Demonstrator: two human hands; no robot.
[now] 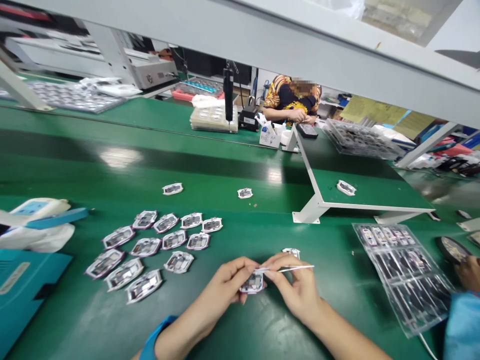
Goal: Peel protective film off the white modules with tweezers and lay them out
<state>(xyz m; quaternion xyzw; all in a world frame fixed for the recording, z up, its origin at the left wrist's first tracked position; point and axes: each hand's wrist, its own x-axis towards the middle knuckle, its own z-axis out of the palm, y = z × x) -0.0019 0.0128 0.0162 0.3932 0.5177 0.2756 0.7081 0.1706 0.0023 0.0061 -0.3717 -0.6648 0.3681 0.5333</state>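
Note:
My left hand (233, 281) is closed on a small white-framed electronic device (252, 284), its circuit parts facing up, near the front middle of the bench. A thin white stick (300, 268) is pinched in my right hand (296, 287); its inner end reaches the device's upper edge, where the fingertips hide the contact. Just behind my right fingers lies a similar device (291, 252), partly covered. To the left, several more such devices (145, 247) are laid out in loose rows on the green bench (210, 320).
A clear compartment tray (405, 280) with device parts lies at right, near a co-worker's hand (470, 272). A raised green shelf (360, 185) stands behind it. A teal box (30, 295) is at left. An electric screwdriver (228, 95) hangs at the back; another person (292, 102) sits beyond.

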